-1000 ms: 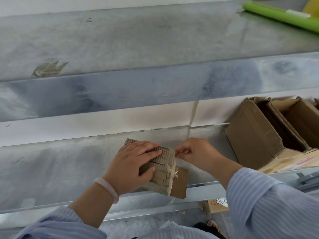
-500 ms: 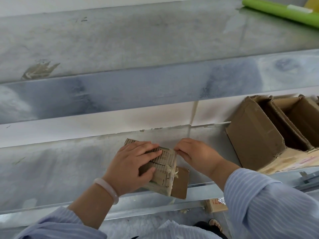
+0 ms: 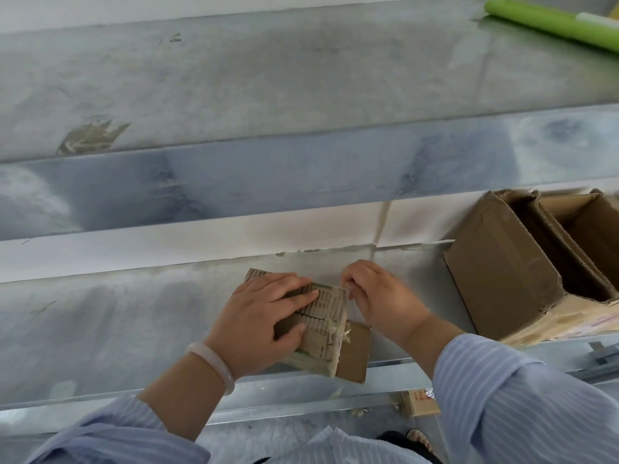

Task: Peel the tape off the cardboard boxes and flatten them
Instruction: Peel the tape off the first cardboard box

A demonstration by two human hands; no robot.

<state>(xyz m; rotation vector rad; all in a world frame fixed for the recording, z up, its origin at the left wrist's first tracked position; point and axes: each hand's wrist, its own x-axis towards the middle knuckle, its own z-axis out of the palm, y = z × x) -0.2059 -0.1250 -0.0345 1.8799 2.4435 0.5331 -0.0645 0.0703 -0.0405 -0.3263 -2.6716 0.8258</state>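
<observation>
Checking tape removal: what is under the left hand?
The small cardboard box; the left hand presses flat on its top. The surface beneath the palm is covered. The right hand pinches tape at its corner.

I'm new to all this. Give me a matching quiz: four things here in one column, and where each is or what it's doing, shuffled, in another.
1 left hand
2 right hand
3 roll
4 open boxes

a lying at the top right
b pressing flat on the small box
c standing at the right edge
d pinching the small box's far corner

Pairs: 1-b, 2-d, 3-a, 4-c
</observation>
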